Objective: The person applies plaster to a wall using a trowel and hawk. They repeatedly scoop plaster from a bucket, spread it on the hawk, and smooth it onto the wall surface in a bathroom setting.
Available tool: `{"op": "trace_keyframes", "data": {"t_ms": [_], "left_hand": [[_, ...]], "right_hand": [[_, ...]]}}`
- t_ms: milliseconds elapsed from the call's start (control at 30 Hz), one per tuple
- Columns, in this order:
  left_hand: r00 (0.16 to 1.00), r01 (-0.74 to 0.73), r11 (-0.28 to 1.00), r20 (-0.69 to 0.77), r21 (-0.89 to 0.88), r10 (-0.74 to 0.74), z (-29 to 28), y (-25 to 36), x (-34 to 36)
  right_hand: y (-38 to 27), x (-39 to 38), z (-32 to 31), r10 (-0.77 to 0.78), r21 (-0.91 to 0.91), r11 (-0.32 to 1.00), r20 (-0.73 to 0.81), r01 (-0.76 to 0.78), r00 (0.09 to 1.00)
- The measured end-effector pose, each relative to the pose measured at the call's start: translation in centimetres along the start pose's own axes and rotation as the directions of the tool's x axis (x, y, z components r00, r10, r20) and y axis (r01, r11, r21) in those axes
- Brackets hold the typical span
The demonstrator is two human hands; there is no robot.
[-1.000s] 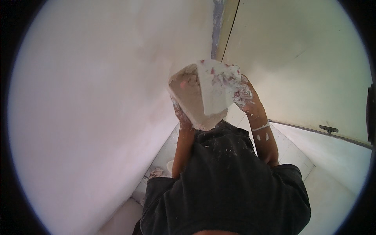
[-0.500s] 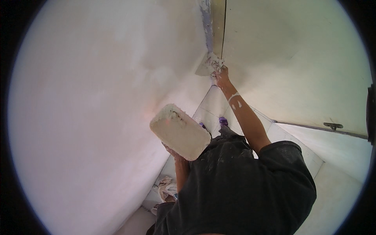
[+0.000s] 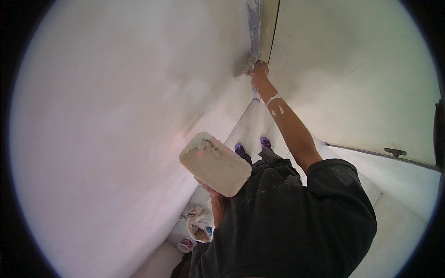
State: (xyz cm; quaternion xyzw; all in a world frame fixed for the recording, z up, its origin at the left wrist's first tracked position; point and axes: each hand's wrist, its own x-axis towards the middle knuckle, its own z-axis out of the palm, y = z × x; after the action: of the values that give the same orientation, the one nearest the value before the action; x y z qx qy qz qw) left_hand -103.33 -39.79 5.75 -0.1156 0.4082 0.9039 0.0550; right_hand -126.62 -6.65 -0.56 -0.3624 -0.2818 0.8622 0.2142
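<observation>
My right hand [image 3: 260, 69] is stretched up and grips a putty knife [image 3: 244, 69], whose blade lies against the white wall [image 3: 116, 129] near the grey strip at the door frame [image 3: 254, 28]. My left hand [image 3: 209, 189] holds a white plaster-caked tray [image 3: 215, 163] from underneath, at chest height beside the wall. White plaster spots cover my right forearm [image 3: 282, 116]. My dark shirt [image 3: 287, 217] fills the lower middle of the picture.
A pale door [image 3: 352, 69] with a metal handle [image 3: 395, 151] stands to the right. On the tiled floor [image 3: 252, 125] below lie a crumpled bag [image 3: 197, 224] and a small cup [image 3: 186, 244]. My purple shoes [image 3: 239, 149] show near the wall's foot.
My right hand left the tray and rose with the putty knife to the wall by the door frame. The tray sank and tilted away from my face.
</observation>
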Motion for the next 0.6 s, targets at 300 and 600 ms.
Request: {"op": "trace_keyframes", "data": {"t_ms": [300,600], "left_hand": [[0.997,0.040,0.999,0.071,-0.035,-0.038,1.7,-1.5,0.9],[0.988,0.077,0.997,0.139,-0.022,-0.073,3.2,-1.2,3.5]], "right_hand": [[-10.2,-7.4,6.2,-0.199,-0.280,0.914,0.323,0.295,0.925],[-18.3,-19.7,9.5,-0.468,-0.204,0.465,0.769,0.861,0.435]]}}
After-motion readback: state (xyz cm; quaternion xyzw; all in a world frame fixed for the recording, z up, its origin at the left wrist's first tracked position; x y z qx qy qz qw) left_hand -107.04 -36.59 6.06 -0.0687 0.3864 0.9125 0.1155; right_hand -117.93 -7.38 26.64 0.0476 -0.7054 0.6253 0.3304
